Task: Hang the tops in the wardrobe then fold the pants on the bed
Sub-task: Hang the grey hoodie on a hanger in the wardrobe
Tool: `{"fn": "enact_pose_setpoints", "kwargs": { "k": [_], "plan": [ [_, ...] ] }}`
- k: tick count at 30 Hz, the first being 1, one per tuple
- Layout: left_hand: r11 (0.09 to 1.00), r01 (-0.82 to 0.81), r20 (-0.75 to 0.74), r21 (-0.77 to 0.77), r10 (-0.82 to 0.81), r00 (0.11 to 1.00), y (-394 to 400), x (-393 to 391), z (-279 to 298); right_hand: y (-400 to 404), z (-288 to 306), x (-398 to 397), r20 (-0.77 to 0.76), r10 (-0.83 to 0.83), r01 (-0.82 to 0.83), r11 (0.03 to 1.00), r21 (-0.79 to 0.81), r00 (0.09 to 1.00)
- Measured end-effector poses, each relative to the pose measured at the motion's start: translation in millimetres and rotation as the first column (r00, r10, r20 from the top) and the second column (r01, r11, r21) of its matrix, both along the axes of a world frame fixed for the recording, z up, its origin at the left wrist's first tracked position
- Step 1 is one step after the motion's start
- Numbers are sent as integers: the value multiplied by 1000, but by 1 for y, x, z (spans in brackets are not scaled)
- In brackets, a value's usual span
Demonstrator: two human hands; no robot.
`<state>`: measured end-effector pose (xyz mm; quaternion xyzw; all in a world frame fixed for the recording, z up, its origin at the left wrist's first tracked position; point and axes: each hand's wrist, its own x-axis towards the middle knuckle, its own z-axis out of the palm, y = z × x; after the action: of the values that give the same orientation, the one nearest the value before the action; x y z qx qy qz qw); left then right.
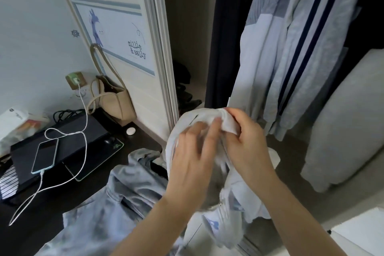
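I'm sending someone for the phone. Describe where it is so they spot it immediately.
Look left of the white sliding wardrobe door, at the dark desk. The pale-blue-edged smartphone lies face up on a flat black case; only it has a white charging cable plugged in.

- white top (188,124): bunched up, held in front of my open wardrobe (193,27)
- grey pants (116,199): crumpled heap, lower left
- striped tops (295,48) hanging inside wardrobe

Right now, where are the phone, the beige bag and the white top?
phone (44,156), head view, middle of its dark screen.
beige bag (117,103), head view, its front side.
white top (187,122), head view, bunched cloth beside the fingers.
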<state>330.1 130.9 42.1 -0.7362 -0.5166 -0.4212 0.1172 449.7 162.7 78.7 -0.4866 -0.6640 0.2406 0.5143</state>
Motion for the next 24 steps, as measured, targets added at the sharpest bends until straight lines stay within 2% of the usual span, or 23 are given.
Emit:
{"fn": "enact_pose_setpoints", "kwargs": {
  "k": [2,3,5,6,8,10,11,13,14,16,18,19,20,22,23,24],
  "plan": [
    [996,-39,190,-81,54,980,14,-10,-2,3,3,-1,31,-23,22,999,24,999],
    [987,-104,168,-121,123,978,23,-19,0,7,4,0,40,-43,42,998,42,998],
    [948,-226,-24,-224,226,974,46,-36,-2,15,9,2,44,-82,80,995,59,996],
    [928,-218,-47,-301,214,976,55,-43,-1,19,12,2,44,-100,97,993,61,994],
    [888,-123,18,-443,146,989,70,-48,7,28,19,-4,33,-117,114,990,83,993],
    [845,9,212,-534,124,969,81,-49,15,36,27,-15,15,-100,98,990,104,995],
    [803,132,387,-581,129,913,86,-50,22,39,29,-19,10,-90,89,989,118,996],
    [719,392,712,-574,203,672,96,-58,45,48,35,-23,20,-91,87,982,168,996],
    [699,465,790,-542,236,566,102,-64,60,55,36,-22,36,-91,83,979,188,995],
    [728,493,832,-476,192,520,116,-77,89,70,38,-17,91,-37,20,983,183,995],
    [769,487,845,-414,126,520,129,-91,117,87,36,-12,178,116,-117,993,-5,977],
    [782,483,854,-394,117,508,137,-99,128,96,31,-9,286,197,-154,974,-164,938],
    [797,470,862,-381,123,491,146,-110,138,105,24,-3,443,269,-129,938,-321,855],
    [841,385,863,-380,174,474,163,-137,152,118,12,20,675,338,99,848,-521,656],
    [855,349,859,-383,192,474,171,-150,156,124,12,33,723,307,229,810,-540,619],
    [859,334,856,-389,202,477,175,-160,157,126,13,45,745,249,333,775,-536,618]
  ]
}}
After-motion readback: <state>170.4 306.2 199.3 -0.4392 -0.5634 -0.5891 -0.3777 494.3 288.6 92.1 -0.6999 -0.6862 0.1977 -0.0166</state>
